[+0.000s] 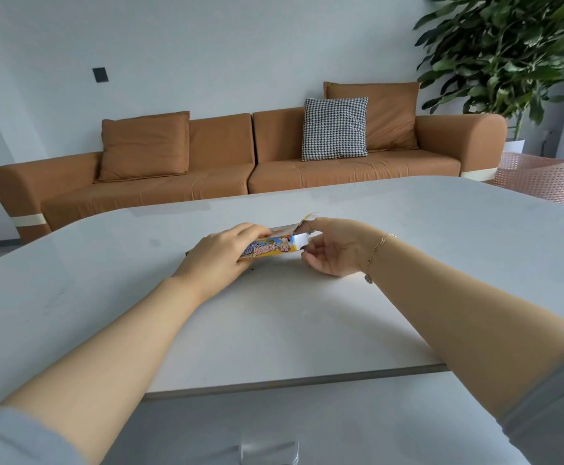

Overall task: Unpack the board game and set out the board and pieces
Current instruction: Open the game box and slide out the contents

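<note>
- the game box (pixel 275 247) sits low over the middle of the white worktop (pixel 307 313), held between both hands
- left hand (pixel 220 255) is wrapped around the box's left end, fingers curled over the top
- right hand (pixel 332 246) is at the open right end, fingers on the raised flap (pixel 309 218)
- brown sofa (pixel 240 156) and a plant (pixel 508 55) sit behind

I sit in a living room. Beyond my white table (pixel 408 229) a long orange sofa (pixel 206 169) with cushions lines the far wall. A leafy houseplant (pixel 508 55) stands far right.
</note>
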